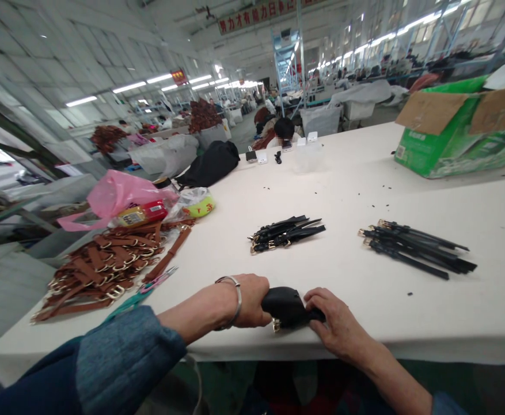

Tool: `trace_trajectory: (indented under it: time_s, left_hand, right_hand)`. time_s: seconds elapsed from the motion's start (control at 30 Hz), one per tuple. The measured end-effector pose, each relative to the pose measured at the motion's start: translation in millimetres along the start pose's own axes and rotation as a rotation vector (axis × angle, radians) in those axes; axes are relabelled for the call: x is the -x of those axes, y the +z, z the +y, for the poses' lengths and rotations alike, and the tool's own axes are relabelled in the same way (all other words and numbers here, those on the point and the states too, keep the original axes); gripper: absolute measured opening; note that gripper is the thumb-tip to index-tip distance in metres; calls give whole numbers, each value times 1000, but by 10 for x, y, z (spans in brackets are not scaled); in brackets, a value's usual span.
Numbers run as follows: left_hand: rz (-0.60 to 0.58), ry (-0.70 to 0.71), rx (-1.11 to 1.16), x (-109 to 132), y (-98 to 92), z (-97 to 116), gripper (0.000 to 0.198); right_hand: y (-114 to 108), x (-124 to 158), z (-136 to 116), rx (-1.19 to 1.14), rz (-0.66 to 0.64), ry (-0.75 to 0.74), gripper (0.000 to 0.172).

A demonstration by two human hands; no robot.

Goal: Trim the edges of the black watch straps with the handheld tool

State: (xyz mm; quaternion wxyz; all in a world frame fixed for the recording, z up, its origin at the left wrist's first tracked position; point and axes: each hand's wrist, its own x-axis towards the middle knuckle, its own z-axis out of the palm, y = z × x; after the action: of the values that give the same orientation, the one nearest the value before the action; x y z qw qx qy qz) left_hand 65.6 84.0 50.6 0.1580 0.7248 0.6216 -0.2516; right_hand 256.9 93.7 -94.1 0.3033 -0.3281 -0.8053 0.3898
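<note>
At my left side, a loose pile of brown leather-looking straps with gold-coloured metal rings [105, 265] lies on the white-covered table [217, 248]. Behind it sits a crumpled pink plastic bag [125, 196], and just beside its right edge are small scissors with pink handles [159, 279], perhaps placed there so that my left arm can reach them easily.

My left hand [252, 300] is closed around the left end of a smooth, black, rounded object [284, 305], which is near the front edge of the table; I suppose this firm grip steadies it. A small gold-coloured buckle [276, 325] shows below it. Beyond my hands lies a short bundle of black straps with gold buckles [284, 233].

My right hand [338, 323] pinches a narrow dark end [318, 314] at the object's right side, between thumb and fingers, probably to guide it. Farther right lies a longer bundle of black straps [416, 248], its buckles all to the left, which seems an orderly arrangement. Behind it stands an open green cardboard box [455, 138].
</note>
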Motion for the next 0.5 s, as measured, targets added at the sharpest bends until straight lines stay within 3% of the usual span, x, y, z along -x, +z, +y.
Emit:
trace_trajectory:
  time_s: [0.13,0.27,0.5]
  left_hand:
    - [77,-61,87,65,249,-197,34]
    - [128,-150,77,228,265,-287,34]
    - [37,-70,-14,403,106,3,26]
  right_hand:
    - [-31,-11,14,-21,-46,-32,24]
    - [-38,-15,25,-16,-59,-55,23]
    - [-42,6,22,-18,-56,-47,28]
